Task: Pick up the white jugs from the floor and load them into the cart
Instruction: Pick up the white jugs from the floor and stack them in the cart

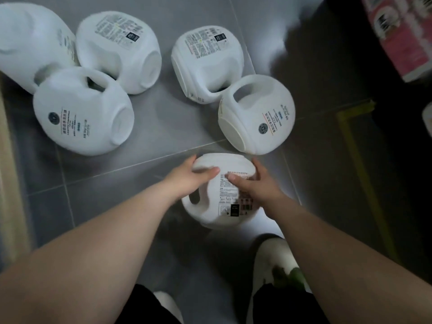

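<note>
Several white jugs lie on their sides on the grey tiled floor. The nearest jug (219,197), label up, is held between both hands. My left hand (189,177) wraps its left side with the thumb across the top. My right hand (253,183) clasps its right side with the thumb on the label. Beyond it lie a jug (257,118) with its handle up, a jug (205,64) behind that, and to the left a jug (84,113), a jug (119,50) and a jug (30,43).
A pink and white printed box (402,36) stands at the top right. Yellow tape (360,155) marks the dark floor on the right. My white shoe (275,260) stands just below the held jug. A pale wooden edge (7,160) runs along the left.
</note>
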Demonstrator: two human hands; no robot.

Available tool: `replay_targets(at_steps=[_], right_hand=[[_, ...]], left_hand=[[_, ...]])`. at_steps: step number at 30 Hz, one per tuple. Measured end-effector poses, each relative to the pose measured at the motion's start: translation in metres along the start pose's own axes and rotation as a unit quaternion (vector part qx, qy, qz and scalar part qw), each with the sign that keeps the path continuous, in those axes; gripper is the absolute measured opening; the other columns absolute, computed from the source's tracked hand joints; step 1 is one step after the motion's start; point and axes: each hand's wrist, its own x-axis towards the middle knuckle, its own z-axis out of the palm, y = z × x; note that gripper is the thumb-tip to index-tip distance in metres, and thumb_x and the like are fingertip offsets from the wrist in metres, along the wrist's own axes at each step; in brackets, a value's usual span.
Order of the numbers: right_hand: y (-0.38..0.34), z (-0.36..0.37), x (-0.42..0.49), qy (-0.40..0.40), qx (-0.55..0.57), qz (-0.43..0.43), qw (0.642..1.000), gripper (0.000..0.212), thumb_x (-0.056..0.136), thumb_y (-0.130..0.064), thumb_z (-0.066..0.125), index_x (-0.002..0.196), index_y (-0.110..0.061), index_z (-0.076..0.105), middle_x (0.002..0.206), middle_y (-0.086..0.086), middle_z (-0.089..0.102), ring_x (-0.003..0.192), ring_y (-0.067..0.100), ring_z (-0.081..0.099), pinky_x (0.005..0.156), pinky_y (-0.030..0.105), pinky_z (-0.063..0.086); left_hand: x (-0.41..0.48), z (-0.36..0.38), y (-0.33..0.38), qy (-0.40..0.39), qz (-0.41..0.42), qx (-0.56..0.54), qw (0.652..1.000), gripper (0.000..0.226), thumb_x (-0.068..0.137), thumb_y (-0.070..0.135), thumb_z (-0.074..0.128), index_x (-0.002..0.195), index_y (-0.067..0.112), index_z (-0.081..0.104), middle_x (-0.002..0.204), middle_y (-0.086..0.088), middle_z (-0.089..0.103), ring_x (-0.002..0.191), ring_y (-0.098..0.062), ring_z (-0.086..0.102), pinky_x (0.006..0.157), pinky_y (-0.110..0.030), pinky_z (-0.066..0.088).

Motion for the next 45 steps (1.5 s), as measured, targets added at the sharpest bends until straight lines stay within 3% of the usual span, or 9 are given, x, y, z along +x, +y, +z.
replay_targets(at_steps=[2,5,12,19,23,29,34,40,45], right_hand=[[0.004,0.000,-0.004,-0.036,0.005,0.049,0.998,0.131,0.040,-0.043,0.094,0.151,-0.031,0.025,0.139,-0.001,0.050,0.125,0.027,0.053,0.100,0.044,0.046],[0.010,0.008,-0.008,-0.066,0.014,0.053,0.996,0.118,0.035,-0.038,0.096,0.140,-0.027,0.044,0.130,0.004,0.062,0.113,0.026,0.062,0.095,0.045,0.051],[-0.061,0.008,-0.057,-0.124,-0.010,-0.031,0.992,0.108,0.039,-0.005,0.081,0.137,-0.029,0.043,0.125,-0.001,0.059,0.119,0.023,0.052,0.099,0.039,0.046],[-0.219,-0.006,-0.198,-0.185,-0.129,-0.111,0.968,0.119,0.037,-0.010,0.087,0.141,-0.041,0.036,0.136,0.003,0.048,0.127,0.025,0.047,0.105,0.044,0.044],[-0.323,-0.009,-0.308,-0.187,-0.160,-0.156,0.957,0.124,0.044,-0.006,0.091,0.148,-0.035,0.031,0.140,0.003,0.044,0.129,0.019,0.044,0.105,0.033,0.041],[-0.427,0.008,-0.444,-0.223,-0.158,-0.223,0.936,0.134,0.026,-0.024,0.090,0.147,-0.031,0.034,0.140,-0.001,0.048,0.129,0.020,0.049,0.108,0.043,0.043],[-0.474,0.041,-0.504,-0.246,-0.194,-0.304,0.900,0.131,0.025,-0.029,0.092,0.145,-0.032,0.038,0.139,-0.002,0.052,0.128,0.021,0.051,0.107,0.047,0.043],[-0.520,0.073,-0.541,-0.344,-0.179,-0.347,0.854,0.111,0.052,0.011,0.086,0.144,-0.029,0.039,0.129,-0.003,0.055,0.123,0.024,0.054,0.098,0.046,0.051],[-0.550,0.106,-0.558,-0.446,-0.243,-0.369,0.778,0.114,0.036,-0.015,0.094,0.139,-0.031,0.048,0.132,0.002,0.058,0.123,0.025,0.055,0.091,0.046,0.055]], left_hand=[[0.000,0.002,-0.008,-0.023,-0.008,-0.020,0.999,0.084,0.066,0.068,0.072,0.137,0.029,0.049,0.134,0.009,0.058,0.121,-0.015,0.056,0.106,-0.033,0.042],[-0.003,-0.002,-0.014,-0.029,-0.001,-0.039,0.999,0.056,0.069,0.053,0.080,0.117,0.030,0.062,0.110,0.011,0.069,0.103,-0.011,0.064,0.097,-0.032,0.049],[-0.082,-0.043,0.015,0.039,0.021,-0.082,0.996,0.136,0.028,0.058,0.090,0.147,0.036,0.030,0.135,0.012,0.054,0.118,-0.021,0.058,0.095,-0.046,0.050],[-0.255,-0.117,0.104,0.120,0.064,-0.205,0.969,0.118,0.045,0.024,0.097,0.144,0.028,0.032,0.135,0.011,0.048,0.123,-0.009,0.046,0.099,-0.025,0.037],[-0.378,-0.177,0.166,0.168,0.092,-0.228,0.955,0.134,0.025,0.046,0.090,0.145,0.032,0.031,0.137,0.012,0.047,0.126,-0.010,0.045,0.107,-0.031,0.037],[-0.533,-0.251,0.219,0.233,0.134,-0.243,0.932,0.129,0.036,0.036,0.095,0.147,0.034,0.030,0.139,0.011,0.047,0.123,-0.010,0.046,0.103,-0.029,0.039],[-0.602,-0.286,0.215,0.300,0.159,-0.260,0.904,0.121,0.042,0.031,0.096,0.144,0.041,0.032,0.138,0.012,0.046,0.123,-0.014,0.048,0.105,-0.040,0.043],[-0.654,-0.311,0.207,0.396,0.162,-0.270,0.862,0.128,0.031,0.051,0.090,0.144,0.043,0.031,0.142,0.011,0.045,0.124,-0.014,0.047,0.106,-0.043,0.042],[-0.682,-0.304,0.203,0.493,0.135,-0.329,0.794,0.124,0.028,0.051,0.090,0.140,0.042,0.037,0.137,0.014,0.049,0.122,-0.011,0.050,0.102,-0.038,0.046]])
